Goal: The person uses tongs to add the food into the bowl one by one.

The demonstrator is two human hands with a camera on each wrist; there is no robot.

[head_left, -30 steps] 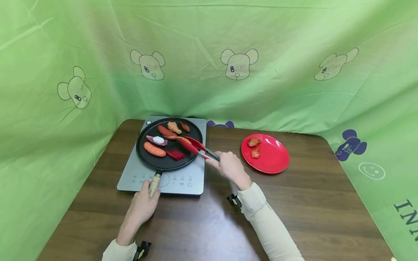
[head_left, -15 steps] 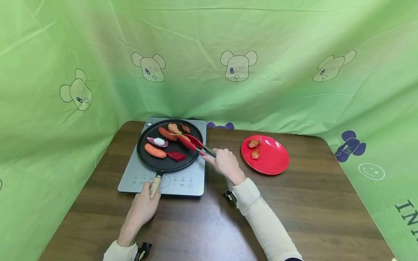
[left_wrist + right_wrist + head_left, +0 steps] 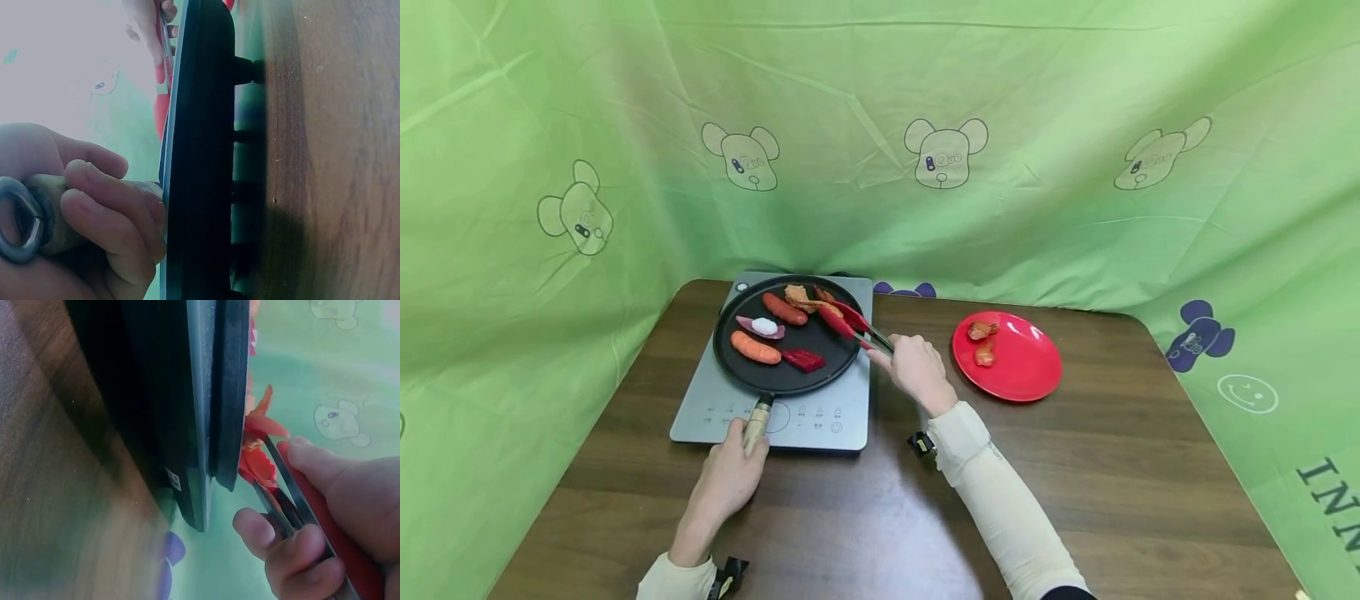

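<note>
My left hand (image 3: 727, 475) grips the pale wooden handle (image 3: 756, 427) of a round black frying pan (image 3: 808, 335); a metal ring (image 3: 39, 232) at the handle's end shows in the left wrist view. With my right hand (image 3: 917, 368) I hold red-tipped tongs (image 3: 838, 322) over the pan's right side. Between the tips is an orange-brown piece of food (image 3: 267, 400) with a thin end, its kind unclear. Also in the pan are a red-brown sausage (image 3: 785, 309), an orange sausage-shaped piece (image 3: 755, 347), a dark red meat piece (image 3: 803, 360), a purple-and-white piece (image 3: 762, 327) and a breaded piece (image 3: 797, 296).
The pan sits on a silver induction cooktop (image 3: 703, 412) at the left of the wooden table (image 3: 1075, 483). Right of my right hand stands a red plate (image 3: 1030, 375) with two brown pieces of food (image 3: 983, 355) at its left side. A green printed curtain (image 3: 850, 225) hangs behind.
My right hand and the tongs have shifted slightly toward the back of the pan, uncovering the red-brown sausage. The left hand keeps its grip on the handle.
</note>
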